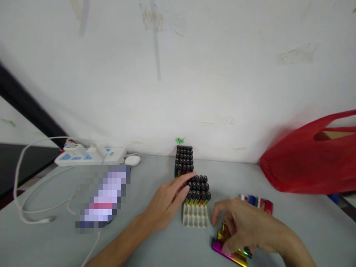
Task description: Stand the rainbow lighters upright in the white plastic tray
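Note:
My left hand (168, 202) rests against the left side of a white tray (195, 217), its fingers apart and the index fingertip by the back rows. Black-capped lighters (198, 186) stand upright in the tray's back and middle rows, and its front cups show bare. Another block of black-capped lighters (184, 157) stands behind it. To the right, my right hand (236, 226) curves over shiny lighters, a purple one (219, 249) and a gold one (223, 233), with thumb and fingers spaced apart. The palm side is partly hidden.
Red, blue and white pieces (260, 203) lie behind my right wrist. A red bag (308, 159) stands at the right. At the left are a power strip (111, 156), a pixelated phone (107, 196), a white case (132, 160) and loose white cables. A wall closes the back.

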The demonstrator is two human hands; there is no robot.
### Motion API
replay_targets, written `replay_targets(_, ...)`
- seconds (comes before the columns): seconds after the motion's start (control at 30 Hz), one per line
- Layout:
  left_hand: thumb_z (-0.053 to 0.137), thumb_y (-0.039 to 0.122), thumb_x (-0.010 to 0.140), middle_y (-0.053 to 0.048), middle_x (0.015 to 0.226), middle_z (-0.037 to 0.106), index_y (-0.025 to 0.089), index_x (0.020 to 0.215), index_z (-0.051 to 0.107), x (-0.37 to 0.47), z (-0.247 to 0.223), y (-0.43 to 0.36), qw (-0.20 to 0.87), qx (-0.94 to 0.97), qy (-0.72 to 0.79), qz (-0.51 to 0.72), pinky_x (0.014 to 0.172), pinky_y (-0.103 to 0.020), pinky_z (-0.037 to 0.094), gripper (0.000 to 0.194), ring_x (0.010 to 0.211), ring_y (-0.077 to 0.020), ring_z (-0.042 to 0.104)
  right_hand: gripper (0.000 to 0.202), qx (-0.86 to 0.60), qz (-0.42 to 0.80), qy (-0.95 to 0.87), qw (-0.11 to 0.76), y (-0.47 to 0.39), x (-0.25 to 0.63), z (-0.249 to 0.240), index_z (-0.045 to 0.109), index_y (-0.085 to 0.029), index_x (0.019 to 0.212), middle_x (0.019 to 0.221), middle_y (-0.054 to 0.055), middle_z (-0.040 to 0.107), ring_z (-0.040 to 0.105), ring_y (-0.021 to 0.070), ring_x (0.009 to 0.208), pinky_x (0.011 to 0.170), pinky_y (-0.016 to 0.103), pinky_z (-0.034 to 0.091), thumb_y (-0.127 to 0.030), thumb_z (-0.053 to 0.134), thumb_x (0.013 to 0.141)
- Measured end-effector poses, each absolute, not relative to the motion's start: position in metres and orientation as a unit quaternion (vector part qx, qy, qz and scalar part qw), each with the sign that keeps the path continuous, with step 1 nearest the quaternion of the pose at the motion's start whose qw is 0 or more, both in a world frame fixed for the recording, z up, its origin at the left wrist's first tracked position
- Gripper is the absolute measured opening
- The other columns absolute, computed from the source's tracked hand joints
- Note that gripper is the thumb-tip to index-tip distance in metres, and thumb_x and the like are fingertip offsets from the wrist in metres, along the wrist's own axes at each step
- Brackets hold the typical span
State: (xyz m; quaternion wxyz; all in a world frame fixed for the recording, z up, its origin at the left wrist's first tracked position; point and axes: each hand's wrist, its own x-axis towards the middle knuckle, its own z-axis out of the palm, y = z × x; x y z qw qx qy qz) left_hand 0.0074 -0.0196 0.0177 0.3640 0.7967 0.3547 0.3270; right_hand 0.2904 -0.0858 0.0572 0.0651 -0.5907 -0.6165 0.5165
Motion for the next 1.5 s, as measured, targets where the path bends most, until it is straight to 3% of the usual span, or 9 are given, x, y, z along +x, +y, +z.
replay_targets(0.13, 0.042, 0.045, 0.121, -0.001, 0.161, 0.070, 0.033, 0.164, 0.059, 0.008, 0.018, -0.020, 0.364, 0.797, 0.355, 0.327, 0.125, -0.038, 0.051, 0.047, 0.145, -0.0253, 0.069, 0.036, -0.579, 0.422, -0.695, 0.056, -0.087, 0.273, 0.060, 0.083, -0.026, 0.080, 0.065, -0.007, 0.069, 0.057, 0.0128, 0.056, 0.049, 0.022, 0.028, -0.008, 0.100, 0.054)
replay_targets(0.27, 0.042, 0.045, 0.122, 0.000, 0.162, 0.070, 0.036, 0.165, 0.057, 0.007, 0.016, -0.020, 0.366, 0.797, 0.350, 0.328, 0.125, -0.036, 0.050, 0.047, 0.144, -0.0236, 0.069, 0.023, -0.570, 0.408, -0.713, 0.038, -0.085, 0.262, 0.063, 0.080, -0.024, 0.068, 0.060, -0.006, 0.068, 0.055, 0.0123, 0.053, 0.051, 0.025, 0.031, -0.011, 0.097, 0.062)
replay_targets(0.6, 0.042, 0.046, 0.122, 0.003, 0.164, 0.067, 0.038, 0.165, 0.056, 0.007, 0.016, -0.019, 0.364, 0.799, 0.351, 0.326, 0.128, -0.034, 0.046, 0.046, 0.149, -0.0221, 0.066, 0.042, -0.498, 0.565, -0.645, 0.126, -0.086, 0.259, 0.069, 0.080, -0.020, 0.089, 0.086, -0.004, 0.069, 0.059, 0.0134, 0.074, 0.061, 0.024, 0.041, -0.036, 0.107, 0.062)
replay_targets(0.8, 0.042, 0.046, 0.122, 0.001, 0.164, 0.067, 0.037, 0.165, 0.057, 0.007, 0.017, -0.020, 0.369, 0.798, 0.349, 0.325, 0.127, -0.036, 0.048, 0.047, 0.148, -0.0239, 0.067, 0.039, -0.377, 0.688, -0.603, 0.144, -0.095, 0.251, 0.059, 0.067, -0.021, 0.092, 0.101, 0.004, 0.079, 0.071, 0.0197, 0.095, 0.085, 0.029, 0.054, -0.043, 0.097, 0.083)
replay_targets(1.0, 0.041, 0.046, 0.122, 0.000, 0.164, 0.068, 0.035, 0.165, 0.057, 0.007, 0.015, -0.019, 0.362, 0.800, 0.344, 0.333, 0.128, -0.037, 0.048, 0.048, 0.147, -0.0242, 0.067, 0.040, -0.330, 0.771, -0.499, 0.217, -0.092, 0.245, 0.061, 0.058, -0.025, 0.111, 0.071, -0.009, 0.056, 0.045, 0.0070, 0.052, 0.049, 0.019, 0.032, -0.052, 0.084, 0.100)
replay_targets(1.13, 0.043, 0.045, 0.122, 0.001, 0.161, 0.070, 0.037, 0.164, 0.058, 0.007, 0.013, -0.019, 0.357, 0.799, 0.349, 0.336, 0.125, -0.036, 0.051, 0.046, 0.144, -0.0238, 0.070, 0.037, -0.304, 0.770, -0.425, 0.366, -0.088, 0.246, 0.067, 0.057, -0.024, 0.114, 0.073, -0.009, 0.043, 0.022, 0.0072, 0.055, 0.049, 0.021, 0.015, -0.055, 0.076, 0.105)
replay_targets(1.27, 0.044, 0.044, 0.121, 0.001, 0.158, 0.072, 0.037, 0.164, 0.059, 0.008, 0.015, -0.019, 0.364, 0.795, 0.353, 0.332, 0.122, -0.036, 0.054, 0.046, 0.140, -0.0243, 0.073, 0.052, -0.316, 0.740, -0.368, 0.465, -0.079, 0.247, 0.064, 0.059, -0.021, 0.088, 0.065, -0.008, 0.034, 0.020, 0.0100, 0.056, 0.052, 0.026, 0.019, -0.068, 0.060, 0.108)
replay_targets(1.37, 0.043, 0.044, 0.121, -0.001, 0.160, 0.071, 0.034, 0.163, 0.059, 0.008, 0.018, -0.019, 0.367, 0.794, 0.351, 0.334, 0.124, -0.037, 0.053, 0.046, 0.143, -0.0250, 0.071, 0.068, -0.351, 0.707, -0.381, 0.481, -0.071, 0.246, 0.059, 0.046, -0.023, 0.064, 0.059, -0.008, 0.025, 0.019, 0.0105, 0.054, 0.051, 0.028, 0.018, -0.076, 0.057, 0.105)
replay_targets(1.5, 0.043, 0.045, 0.121, -0.001, 0.161, 0.070, 0.034, 0.163, 0.059, 0.008, 0.018, -0.020, 0.367, 0.794, 0.353, 0.333, 0.125, -0.038, 0.052, 0.047, 0.144, -0.0251, 0.070, 0.070, -0.442, 0.663, -0.377, 0.472, -0.065, 0.246, 0.053, 0.034, -0.026, 0.058, 0.055, -0.010, 0.019, 0.011, 0.0101, 0.051, 0.048, 0.030, 0.009, -0.079, 0.059, 0.097)
